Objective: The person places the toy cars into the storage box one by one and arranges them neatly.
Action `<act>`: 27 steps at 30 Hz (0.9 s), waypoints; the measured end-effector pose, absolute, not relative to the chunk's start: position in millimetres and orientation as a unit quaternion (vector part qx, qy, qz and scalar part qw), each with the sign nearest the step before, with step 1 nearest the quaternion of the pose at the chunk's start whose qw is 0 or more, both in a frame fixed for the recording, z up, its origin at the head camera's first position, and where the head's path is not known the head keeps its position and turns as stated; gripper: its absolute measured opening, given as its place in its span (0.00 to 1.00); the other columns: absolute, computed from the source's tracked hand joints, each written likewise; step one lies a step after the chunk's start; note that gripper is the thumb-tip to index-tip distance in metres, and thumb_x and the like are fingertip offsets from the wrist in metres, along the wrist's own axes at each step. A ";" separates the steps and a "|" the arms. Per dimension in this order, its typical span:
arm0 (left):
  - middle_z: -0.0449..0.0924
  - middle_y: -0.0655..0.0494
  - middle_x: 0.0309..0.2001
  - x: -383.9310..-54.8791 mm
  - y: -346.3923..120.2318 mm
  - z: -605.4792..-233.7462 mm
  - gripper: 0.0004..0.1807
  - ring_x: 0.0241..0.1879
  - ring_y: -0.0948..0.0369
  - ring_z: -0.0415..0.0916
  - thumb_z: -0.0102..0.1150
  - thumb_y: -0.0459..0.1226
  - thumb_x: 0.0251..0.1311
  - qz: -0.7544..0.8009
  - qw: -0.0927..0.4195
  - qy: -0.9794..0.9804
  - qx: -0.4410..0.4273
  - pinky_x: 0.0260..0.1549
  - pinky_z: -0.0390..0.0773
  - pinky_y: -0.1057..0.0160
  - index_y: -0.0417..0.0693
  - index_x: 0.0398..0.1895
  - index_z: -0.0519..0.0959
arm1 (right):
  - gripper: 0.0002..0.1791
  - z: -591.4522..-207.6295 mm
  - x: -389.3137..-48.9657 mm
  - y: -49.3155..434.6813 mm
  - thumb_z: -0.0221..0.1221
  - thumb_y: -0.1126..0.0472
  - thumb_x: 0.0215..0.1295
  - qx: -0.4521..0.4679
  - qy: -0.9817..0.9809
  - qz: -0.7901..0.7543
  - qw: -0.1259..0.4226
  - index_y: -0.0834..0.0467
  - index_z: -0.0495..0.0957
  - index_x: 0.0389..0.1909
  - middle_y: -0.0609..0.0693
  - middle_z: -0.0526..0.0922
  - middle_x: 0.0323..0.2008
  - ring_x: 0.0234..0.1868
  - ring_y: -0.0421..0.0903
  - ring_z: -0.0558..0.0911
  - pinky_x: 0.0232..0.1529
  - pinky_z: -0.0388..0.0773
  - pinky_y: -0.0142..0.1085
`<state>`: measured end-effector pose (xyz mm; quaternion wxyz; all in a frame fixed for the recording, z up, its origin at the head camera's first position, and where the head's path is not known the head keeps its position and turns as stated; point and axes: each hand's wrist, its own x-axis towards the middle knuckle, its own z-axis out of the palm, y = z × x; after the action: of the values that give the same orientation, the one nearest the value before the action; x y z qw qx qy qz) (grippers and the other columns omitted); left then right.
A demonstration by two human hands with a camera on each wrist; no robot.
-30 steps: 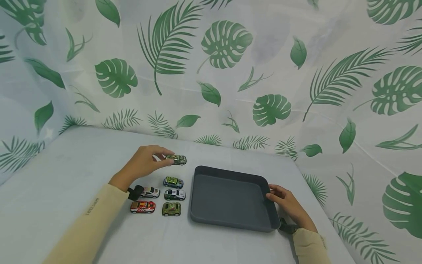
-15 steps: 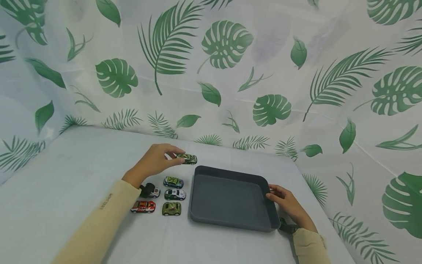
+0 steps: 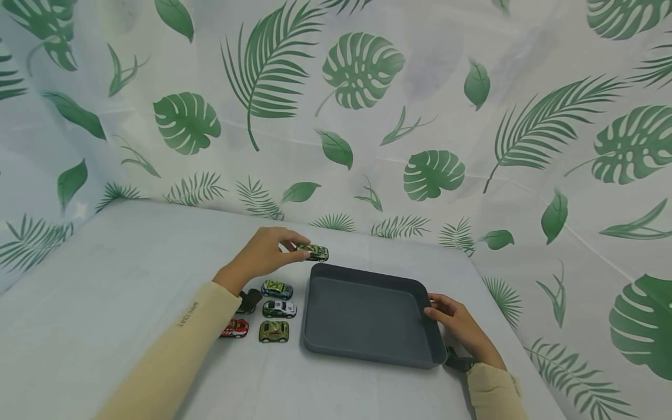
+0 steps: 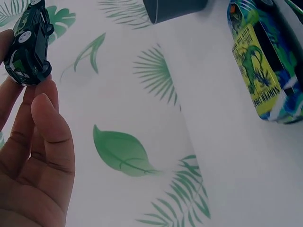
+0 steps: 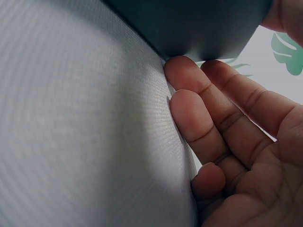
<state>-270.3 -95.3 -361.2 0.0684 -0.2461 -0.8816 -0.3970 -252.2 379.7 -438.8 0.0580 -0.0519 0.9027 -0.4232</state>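
My left hand (image 3: 269, 252) pinches a green camouflage toy car (image 3: 317, 252) between thumb and fingers, above the table near the far left corner of the dark grey tray (image 3: 367, 356). In the left wrist view, the held toy car (image 4: 29, 47) shows its dark side and wheels at the fingertips. My right hand (image 3: 462, 326) grips the tray's right wall, thumb over the rim and fingers outside. From the right wrist view, fingertips (image 5: 187, 71) touch the outer wall of the tray (image 5: 199, 28). Nothing lies inside the tray.
Left of the tray stand a yellow-green and blue toy car (image 3: 276, 289), a white and green one (image 3: 279, 309) and an olive camouflage one (image 3: 274, 331). A red toy car (image 3: 236, 328) is partly behind the left sleeve. A leaf-print curtain (image 3: 336, 116) rises behind the table.
My left hand has moved right with the camouflage toy car, towards the tray's far left corner. Its forearm now covers the white toy car and part of the red one. The right hand stays put.
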 end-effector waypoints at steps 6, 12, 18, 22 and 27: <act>0.89 0.53 0.56 -272.5 -85.1 -360.0 0.19 0.51 0.56 0.85 0.72 0.43 0.73 -0.401 0.064 -0.879 -0.249 0.51 0.84 0.48 0.48 0.61 0.88 | 0.32 -438.1 -251.7 380.1 0.62 0.58 0.80 -0.061 0.903 -0.422 0.058 0.74 0.69 0.74 0.62 0.84 0.58 0.55 0.43 0.83 0.67 0.76 0.53; 0.89 0.53 0.57 -275.7 -76.9 -361.2 0.19 0.51 0.55 0.85 0.71 0.43 0.73 -0.409 0.054 -0.877 -0.248 0.52 0.84 0.48 0.47 0.62 0.88 | 0.32 -437.1 -251.0 379.2 0.62 0.58 0.80 -0.055 0.902 -0.425 0.060 0.73 0.69 0.74 0.62 0.84 0.58 0.55 0.43 0.82 0.68 0.75 0.54; 0.89 0.53 0.57 -277.8 -68.3 -360.4 0.19 0.52 0.55 0.85 0.71 0.43 0.73 -0.411 0.044 -0.876 -0.250 0.54 0.84 0.49 0.48 0.62 0.88 | 0.32 -437.1 -251.3 379.2 0.61 0.57 0.80 -0.056 0.902 -0.424 0.060 0.74 0.69 0.74 0.63 0.84 0.58 0.56 0.45 0.83 0.70 0.72 0.61; 0.89 0.53 0.57 -278.4 -62.0 -359.4 0.19 0.52 0.56 0.86 0.71 0.42 0.73 -0.415 0.044 -0.872 -0.256 0.53 0.84 0.50 0.48 0.62 0.88 | 0.32 -438.1 -251.5 379.6 0.62 0.58 0.80 -0.057 0.900 -0.428 0.061 0.74 0.69 0.74 0.62 0.84 0.57 0.56 0.44 0.82 0.70 0.72 0.59; 0.89 0.54 0.55 -280.1 -54.2 -362.5 0.18 0.50 0.57 0.86 0.72 0.43 0.73 -0.428 0.037 -0.866 -0.255 0.52 0.85 0.51 0.48 0.62 0.88 | 0.31 -437.4 -250.9 378.9 0.62 0.58 0.80 -0.057 0.900 -0.429 0.061 0.73 0.69 0.74 0.62 0.84 0.57 0.55 0.43 0.83 0.69 0.74 0.55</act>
<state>-280.1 -54.2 -362.5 0.0367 -0.2553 -0.8662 -0.4280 -250.9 378.9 -437.4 0.0614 -0.0571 0.8996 -0.4285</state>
